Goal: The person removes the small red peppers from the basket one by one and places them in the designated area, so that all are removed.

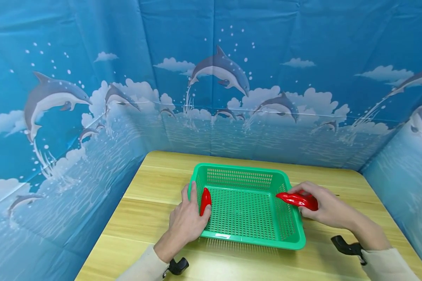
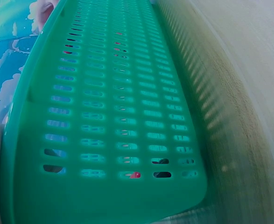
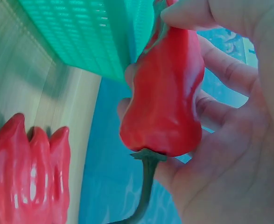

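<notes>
A green basket (image 1: 253, 244) stands on the wooden table. Over its left rim lies my left hand (image 1: 187, 219), gripping the side with the thumb inside; a red pepper (image 1: 205, 200) lies in the basket by that thumb. The left wrist view has the slotted basket side (image 2: 104, 196) filling much of it. Above the basket's right rim, my right hand (image 1: 327, 207) pinches a glossy red pepper (image 1: 299, 199), its tip pointing left over the basket. Seen by the right wrist camera, this pepper (image 3: 167, 93) has a dark green stem, and my right hand's (image 3: 230, 116) fingers curl round it.
Several pointed red pepper shapes (image 3: 29, 177) lie on wood at the lower left of the right wrist view. A blue dolphin-print curtain (image 1: 211, 78) hangs behind and beside the table (image 1: 133, 218). A black strap device sits on each wrist.
</notes>
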`<control>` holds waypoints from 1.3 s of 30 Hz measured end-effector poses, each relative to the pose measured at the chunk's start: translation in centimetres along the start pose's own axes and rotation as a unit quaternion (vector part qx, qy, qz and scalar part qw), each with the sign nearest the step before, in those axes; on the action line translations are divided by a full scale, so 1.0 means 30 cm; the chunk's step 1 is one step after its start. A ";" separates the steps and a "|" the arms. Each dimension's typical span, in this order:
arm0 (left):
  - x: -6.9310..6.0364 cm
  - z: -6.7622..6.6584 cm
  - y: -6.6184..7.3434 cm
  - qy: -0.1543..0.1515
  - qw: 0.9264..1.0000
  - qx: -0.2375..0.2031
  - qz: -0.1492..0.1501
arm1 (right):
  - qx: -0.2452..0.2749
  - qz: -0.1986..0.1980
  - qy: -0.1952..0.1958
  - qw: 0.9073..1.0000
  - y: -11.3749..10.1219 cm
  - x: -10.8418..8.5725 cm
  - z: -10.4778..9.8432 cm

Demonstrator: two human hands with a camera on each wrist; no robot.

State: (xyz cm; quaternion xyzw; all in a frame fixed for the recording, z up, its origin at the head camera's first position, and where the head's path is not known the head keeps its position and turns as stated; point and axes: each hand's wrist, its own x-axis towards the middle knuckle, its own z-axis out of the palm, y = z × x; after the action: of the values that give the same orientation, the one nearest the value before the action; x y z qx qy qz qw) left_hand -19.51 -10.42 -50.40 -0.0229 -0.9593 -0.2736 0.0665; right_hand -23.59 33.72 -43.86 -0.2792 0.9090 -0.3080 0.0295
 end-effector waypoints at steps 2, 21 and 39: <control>-0.001 0.000 0.000 0.000 1.000 -0.001 0.000 | 0.000 0.002 0.003 1.000 0.009 -0.009 -0.001; -0.001 -0.003 -0.003 -0.005 1.000 -0.001 -0.002 | -0.009 0.014 0.006 1.000 0.078 -0.083 -0.010; -0.005 -0.004 -0.001 -0.007 1.000 -0.002 -0.003 | -0.051 0.026 0.023 0.998 0.133 -0.142 -0.014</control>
State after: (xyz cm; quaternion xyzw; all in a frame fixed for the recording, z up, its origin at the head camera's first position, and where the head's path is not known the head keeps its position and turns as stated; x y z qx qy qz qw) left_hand -19.34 -10.50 -50.34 -0.0216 -0.9593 -0.2752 0.0588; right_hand -22.05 38.79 -46.31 -0.2490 0.9311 -0.2666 0.0022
